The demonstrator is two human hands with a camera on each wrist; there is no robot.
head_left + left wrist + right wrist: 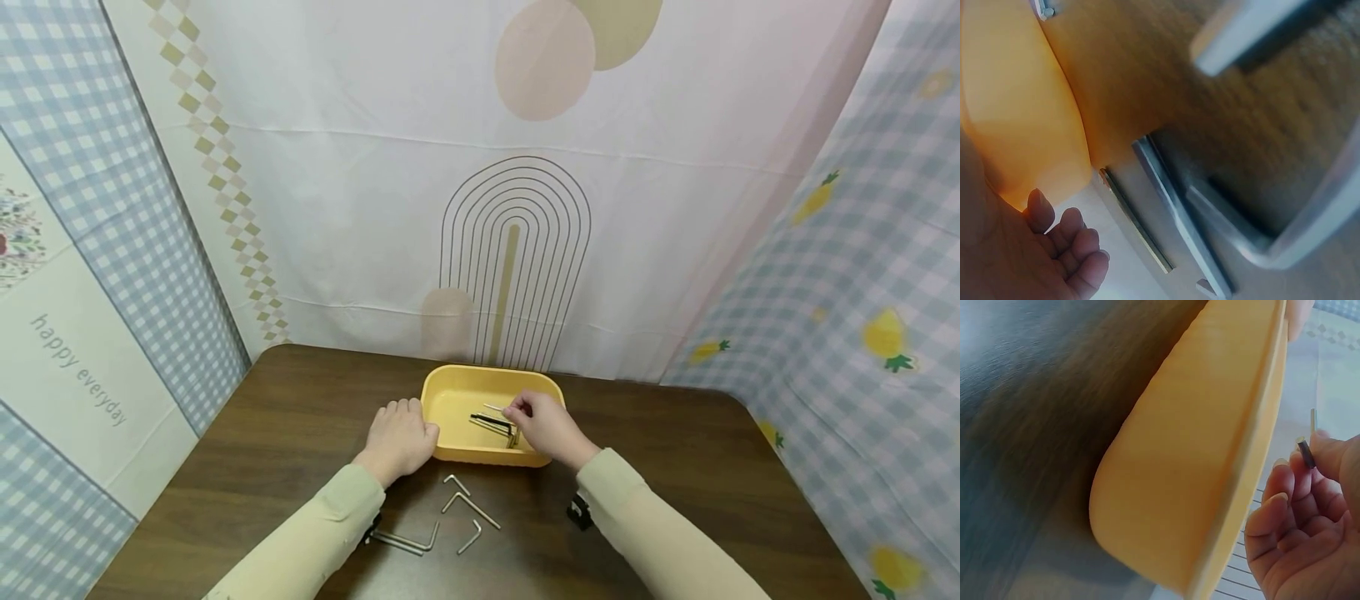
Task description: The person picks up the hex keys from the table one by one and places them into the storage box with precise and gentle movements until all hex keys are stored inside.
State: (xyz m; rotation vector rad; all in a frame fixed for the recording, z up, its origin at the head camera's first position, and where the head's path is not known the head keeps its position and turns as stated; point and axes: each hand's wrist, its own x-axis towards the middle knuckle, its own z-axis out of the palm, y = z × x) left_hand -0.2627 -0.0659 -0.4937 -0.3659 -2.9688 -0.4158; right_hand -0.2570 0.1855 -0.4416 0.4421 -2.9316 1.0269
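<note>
A yellow plastic bin (457, 455) stands on the table with several hex keys (491, 422), one of them black, lying inside. My left hand (400, 437) grips the bin's left edge, thumb at the rim; in the left wrist view its curled fingers (1088, 250) show beside the bin wall (1029, 94). Over the right part of the bin, my right hand (549, 425) pinches a small hex key (492, 407) between thumb and forefinger. The right wrist view shows the short end of that hex key (1305, 454) sticking out from the fingertips, above the bin's rim (1250, 450).
On the brown table (300, 417) in front of the bin lie several loose L-shaped hex keys (480, 510) of different sizes. Larger ones (408, 543) lie close to the left sleeve. A patterned curtain (360, 250) hangs right behind the table's back edge.
</note>
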